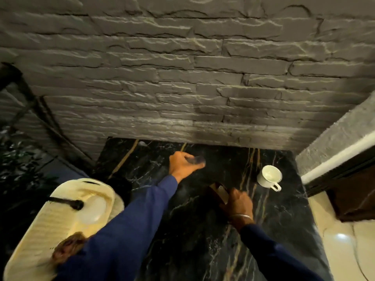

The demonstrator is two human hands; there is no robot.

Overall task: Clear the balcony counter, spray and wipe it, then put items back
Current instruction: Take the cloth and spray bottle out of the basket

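black marble counter (203, 230) lies under both hands. left hand (183, 164) is closed on a blurred dark object, type unclear; right hand (238, 204) grips a brown box (218, 191). white cup (269, 176) stands right of the fingers, apart. cream tray (58, 220) lies left.

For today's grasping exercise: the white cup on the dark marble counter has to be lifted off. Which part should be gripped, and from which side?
Probably the handle of the white cup: it juts toward the counter's near edge, facing the person. The right hand is nearest, and nothing blocks that side.
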